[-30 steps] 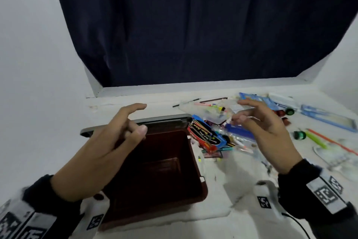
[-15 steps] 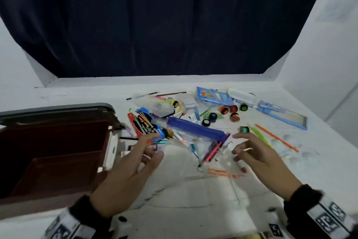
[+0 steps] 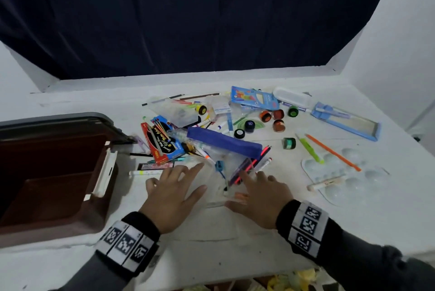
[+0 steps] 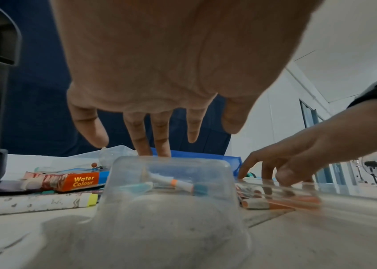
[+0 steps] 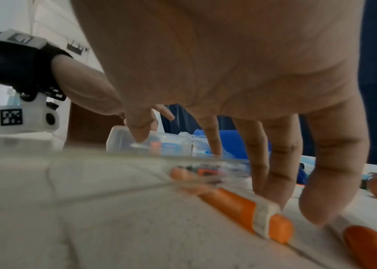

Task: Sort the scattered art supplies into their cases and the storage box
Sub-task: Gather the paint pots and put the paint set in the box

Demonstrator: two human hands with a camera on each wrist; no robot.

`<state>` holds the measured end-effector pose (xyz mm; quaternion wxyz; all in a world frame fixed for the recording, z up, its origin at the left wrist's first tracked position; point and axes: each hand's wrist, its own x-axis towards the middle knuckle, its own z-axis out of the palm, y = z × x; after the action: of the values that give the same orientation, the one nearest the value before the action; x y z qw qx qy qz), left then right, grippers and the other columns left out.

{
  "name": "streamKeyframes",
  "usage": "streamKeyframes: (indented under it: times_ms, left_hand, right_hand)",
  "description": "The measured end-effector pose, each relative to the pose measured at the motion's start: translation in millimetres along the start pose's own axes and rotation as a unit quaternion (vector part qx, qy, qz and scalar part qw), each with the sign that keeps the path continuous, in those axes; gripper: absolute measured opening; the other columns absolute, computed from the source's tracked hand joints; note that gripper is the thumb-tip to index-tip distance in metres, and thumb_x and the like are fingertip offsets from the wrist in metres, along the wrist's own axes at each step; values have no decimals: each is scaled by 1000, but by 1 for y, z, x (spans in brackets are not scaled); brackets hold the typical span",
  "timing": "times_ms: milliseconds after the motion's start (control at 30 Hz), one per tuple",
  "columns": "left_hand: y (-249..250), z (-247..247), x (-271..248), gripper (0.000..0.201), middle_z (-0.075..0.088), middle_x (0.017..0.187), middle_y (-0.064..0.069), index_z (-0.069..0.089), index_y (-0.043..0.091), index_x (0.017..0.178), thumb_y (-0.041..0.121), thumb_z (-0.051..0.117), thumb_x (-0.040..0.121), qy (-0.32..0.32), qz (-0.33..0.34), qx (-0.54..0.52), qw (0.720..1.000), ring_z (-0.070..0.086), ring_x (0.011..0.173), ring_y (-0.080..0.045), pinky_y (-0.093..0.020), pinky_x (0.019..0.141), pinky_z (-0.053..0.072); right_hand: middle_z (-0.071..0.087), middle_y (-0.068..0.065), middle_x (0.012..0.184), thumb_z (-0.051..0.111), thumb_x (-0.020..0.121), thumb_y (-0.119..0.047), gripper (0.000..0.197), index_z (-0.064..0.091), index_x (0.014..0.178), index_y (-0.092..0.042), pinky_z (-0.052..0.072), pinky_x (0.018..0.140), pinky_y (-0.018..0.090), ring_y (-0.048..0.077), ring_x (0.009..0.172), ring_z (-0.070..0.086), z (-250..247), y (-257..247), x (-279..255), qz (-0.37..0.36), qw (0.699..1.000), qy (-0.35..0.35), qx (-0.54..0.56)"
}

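A clear plastic case (image 3: 211, 182) with several markers in it lies at the table's front middle, its lid folded out flat to the right. My left hand (image 3: 174, 191) is spread over the case (image 4: 171, 182), straight fingers reaching its far edge. My right hand (image 3: 261, 194) is spread over the lid (image 5: 137, 160), fingertips touching it beside an orange marker (image 5: 240, 205). Neither hand holds anything. The brown storage box (image 3: 58, 173) stands open at the left. A blue pouch (image 3: 223, 142) and a water colour box (image 3: 162, 142) lie just behind the case.
Small paint pots (image 3: 279, 125), brushes, pens and a clear palette (image 3: 341, 180) are scattered across the middle and right of the table. A blue flat case (image 3: 346, 121) lies at the far right. The table's front edge is close below my wrists.
A second ago both hands hung raised beside the open box. They have come down and right onto the clear case, and the view has swung right toward the scattered supplies.
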<state>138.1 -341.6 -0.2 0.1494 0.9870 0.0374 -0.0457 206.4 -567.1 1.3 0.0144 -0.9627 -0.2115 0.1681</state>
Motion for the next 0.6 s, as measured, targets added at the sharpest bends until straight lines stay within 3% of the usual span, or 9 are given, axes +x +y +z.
streamKeyframes:
  times_ms: [200, 333, 433, 467, 533, 600]
  left_hand:
    - [3, -11, 19, 62, 52, 116, 21, 23, 53, 147, 78, 17, 90, 21, -46, -89, 995, 40, 120, -8, -40, 90, 21]
    - [6, -26, 36, 55, 63, 102, 18, 24, 54, 144, 71, 25, 92, 19, -40, -143, 989, 54, 102, -5, -38, 84, 19]
    - [13, -34, 53, 55, 64, 95, 18, 28, 55, 140, 78, 22, 90, 36, 1, -186, 982, 58, 91, -2, -45, 93, 35]
    - [18, -38, 60, 55, 64, 91, 16, 31, 54, 138, 78, 22, 89, 47, 16, -197, 979, 58, 85, 0, -46, 90, 41]
    - [26, -47, 77, 54, 63, 89, 15, 38, 47, 137, 73, 26, 91, 68, 32, -218, 973, 58, 77, 0, -42, 85, 45]
    - [35, -60, 99, 45, 62, 89, 15, 45, 43, 132, 66, 33, 96, 109, 41, -226, 967, 59, 79, -1, -43, 86, 49]
  right_hand:
    - [41, 15, 143, 47, 80, -75, 92, 12, 150, -27, 48, 89, 40, 34, 114, 57, -14, 8, 17, -12, 1000, -21, 15]
    - [54, 8, 127, 53, 80, -72, 82, 23, 144, -30, 48, 86, 37, 30, 107, 58, -43, 20, 17, -26, 998, -4, 63]
    - [56, 6, 122, 55, 77, -75, 84, 21, 143, -37, 47, 85, 36, 28, 104, 59, -60, 35, 20, -41, 993, 27, 110]
    - [57, 4, 119, 56, 76, -74, 83, 20, 143, -41, 47, 83, 35, 25, 100, 60, -65, 39, 21, -48, 988, 30, 141]
    - [60, -4, 108, 63, 77, -64, 74, 24, 137, -47, 47, 76, 30, 16, 87, 62, -72, 47, 22, -66, 971, 33, 229]
    - [58, -15, 103, 72, 81, -48, 66, 30, 132, -52, 50, 72, 24, 10, 80, 64, -77, 53, 21, -80, 941, 45, 326]
